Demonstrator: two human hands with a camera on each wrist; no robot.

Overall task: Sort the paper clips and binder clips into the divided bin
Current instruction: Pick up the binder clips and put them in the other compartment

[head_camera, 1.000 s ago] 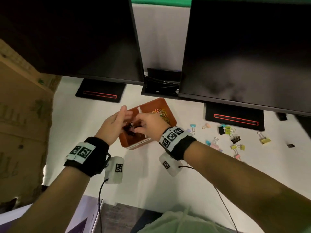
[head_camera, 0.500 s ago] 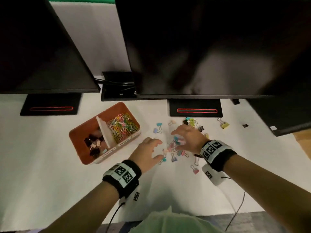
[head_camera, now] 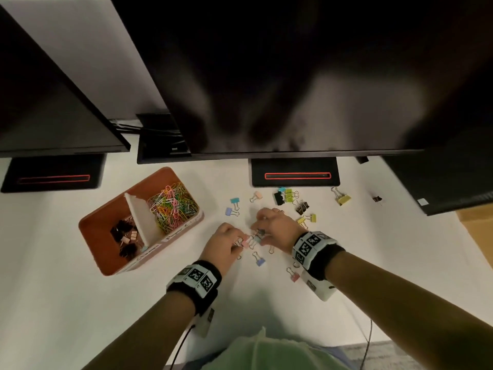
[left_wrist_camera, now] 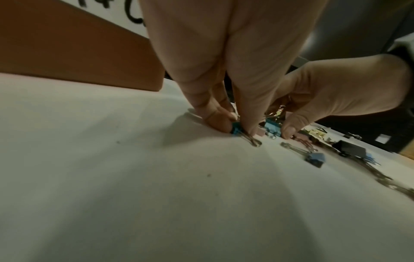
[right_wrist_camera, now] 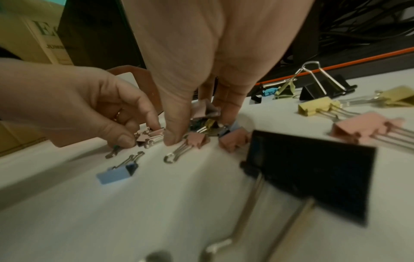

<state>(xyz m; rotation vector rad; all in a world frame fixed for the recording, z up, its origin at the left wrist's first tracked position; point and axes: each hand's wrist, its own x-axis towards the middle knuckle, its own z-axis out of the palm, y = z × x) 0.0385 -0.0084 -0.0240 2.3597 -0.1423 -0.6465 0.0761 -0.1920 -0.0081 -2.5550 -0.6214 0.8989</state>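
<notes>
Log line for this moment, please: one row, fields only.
phase: gathering binder clips off table | left hand: pinching small clips | right hand: grip on small clips | divided bin: binder clips left, paper clips right

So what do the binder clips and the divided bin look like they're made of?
Binder clips: painted sheet-metal bodies in matte pastel or black, with bright bare wire handles that glint, so likely steel. Divided bin: smooth, terracotta-coloured walls with rounded corners and a white divider; probably plastic, though the look leaves that open.
</notes>
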